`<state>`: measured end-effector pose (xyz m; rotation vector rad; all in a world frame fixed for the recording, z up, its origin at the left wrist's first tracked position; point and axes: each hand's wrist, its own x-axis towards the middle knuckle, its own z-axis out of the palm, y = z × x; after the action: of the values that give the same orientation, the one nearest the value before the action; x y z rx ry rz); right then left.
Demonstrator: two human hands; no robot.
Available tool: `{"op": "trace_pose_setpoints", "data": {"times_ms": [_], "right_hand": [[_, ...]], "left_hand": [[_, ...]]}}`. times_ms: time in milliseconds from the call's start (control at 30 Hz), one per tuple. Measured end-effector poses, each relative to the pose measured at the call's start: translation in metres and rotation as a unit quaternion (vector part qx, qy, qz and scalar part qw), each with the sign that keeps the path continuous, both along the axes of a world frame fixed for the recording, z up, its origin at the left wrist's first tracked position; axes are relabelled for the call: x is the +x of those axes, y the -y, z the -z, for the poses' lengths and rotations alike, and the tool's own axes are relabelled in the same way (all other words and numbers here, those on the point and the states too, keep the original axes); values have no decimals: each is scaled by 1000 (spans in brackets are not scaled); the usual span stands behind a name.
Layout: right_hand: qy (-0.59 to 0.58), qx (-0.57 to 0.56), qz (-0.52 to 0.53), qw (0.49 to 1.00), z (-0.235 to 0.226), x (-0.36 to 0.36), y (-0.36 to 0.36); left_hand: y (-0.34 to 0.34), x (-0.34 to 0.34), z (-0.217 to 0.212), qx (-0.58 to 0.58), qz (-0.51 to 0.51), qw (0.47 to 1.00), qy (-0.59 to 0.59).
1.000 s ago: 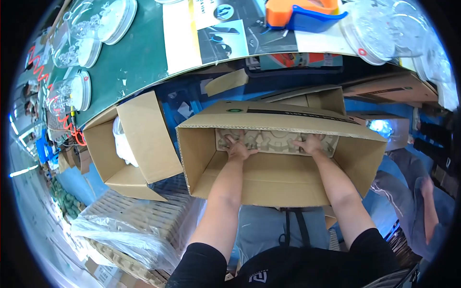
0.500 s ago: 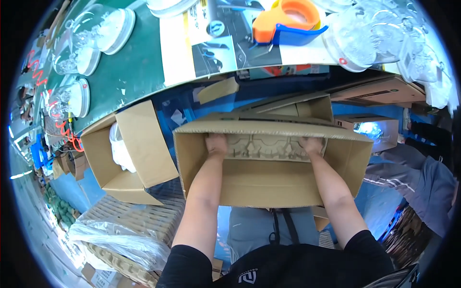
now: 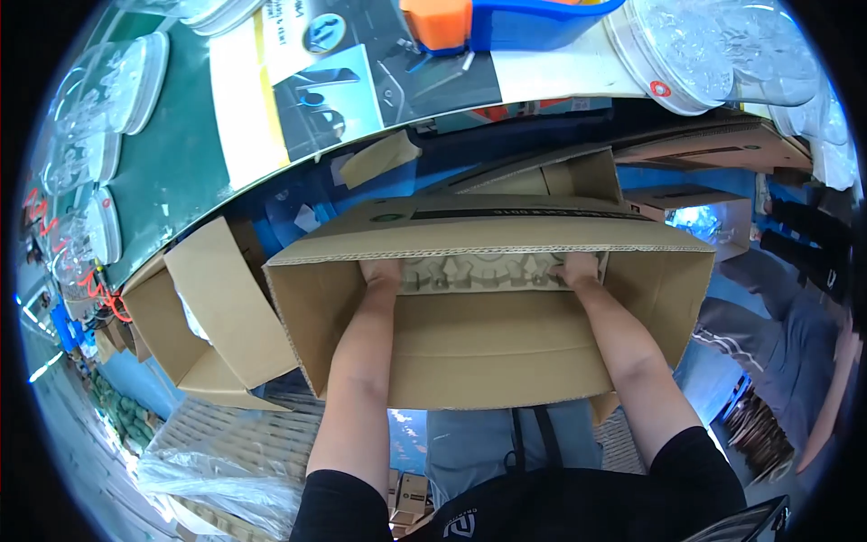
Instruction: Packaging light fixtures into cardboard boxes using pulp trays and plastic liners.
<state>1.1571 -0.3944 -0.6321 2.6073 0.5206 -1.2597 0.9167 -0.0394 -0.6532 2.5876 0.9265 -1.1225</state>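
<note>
While deep inside the cardboard box [image 3: 488, 352], both hands on the moulded tray [image 3: 492, 269].

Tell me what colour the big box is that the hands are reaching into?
The big box is plain brown cardboard; the head view shows it best, with both hands inside.

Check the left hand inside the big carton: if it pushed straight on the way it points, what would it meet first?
The left hand already rests on the moulded pulp tray; beyond that likely the carton far wall, though depth is unclear.
</note>
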Motion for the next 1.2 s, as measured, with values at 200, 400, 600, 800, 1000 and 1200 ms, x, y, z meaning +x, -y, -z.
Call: {"op": "trace_pose_setpoints", "data": {"times_ms": [200,400,600,800,1000,1200], "right_hand": [[228,99,-72,966,35,7,51],[31,56,14,998,-17,11,23],[-142,228,-50,962,-219,-10,-44],[342,457,-58,819,-344,-18,63],[437,182,158,866,-264,19,135],[239,306,267,882,-263,14,96]], "left_hand": [[41,58,-5,-46,-157,964,210],[-3,33,-85,-143,-35,989,-31],[27,-9,-254,-148,10,987,58],[-14,-85,-409,18,-468,746,474],[-179,-203,-342,215,-576,781,114],[-257,-290,-263,129,-481,867,-28]]}}
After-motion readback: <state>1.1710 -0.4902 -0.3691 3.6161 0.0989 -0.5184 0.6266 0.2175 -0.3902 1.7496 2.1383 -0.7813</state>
